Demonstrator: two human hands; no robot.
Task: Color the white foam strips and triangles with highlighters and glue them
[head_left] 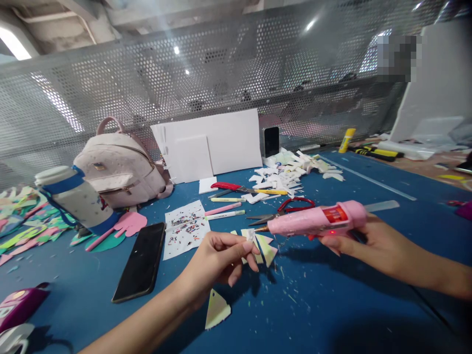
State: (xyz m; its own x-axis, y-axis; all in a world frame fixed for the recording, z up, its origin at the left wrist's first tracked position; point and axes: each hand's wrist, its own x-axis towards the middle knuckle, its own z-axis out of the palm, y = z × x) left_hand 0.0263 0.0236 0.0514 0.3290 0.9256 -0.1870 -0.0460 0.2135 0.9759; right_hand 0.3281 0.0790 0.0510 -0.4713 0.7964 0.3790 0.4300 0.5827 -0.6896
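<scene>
My right hand (363, 246) is wrapped round a pink hot glue gun (313, 221), with a clear glue stick (383, 205) jutting from its back end and a small red light showing on its side. The metal nozzle points left, at or very near a small white piece (251, 235) pinched in my left hand (226, 255). Whether nozzle and piece touch, I cannot tell. Behind my left fingertips are pale yellow-green cut pieces (266, 250). A similar pale triangular piece (217, 310) with a small hole lies on the blue table below my left wrist.
Scissors (263, 218), pens (224, 214), a red-handled cutting tool (228, 187) and white scraps (283, 172) lie behind my hands. To the left are a black phone (142, 260), a speckled paper (186, 228), a bottle (75, 196) and a backpack (118, 167). A glue stick tube (346, 140) stands at back right.
</scene>
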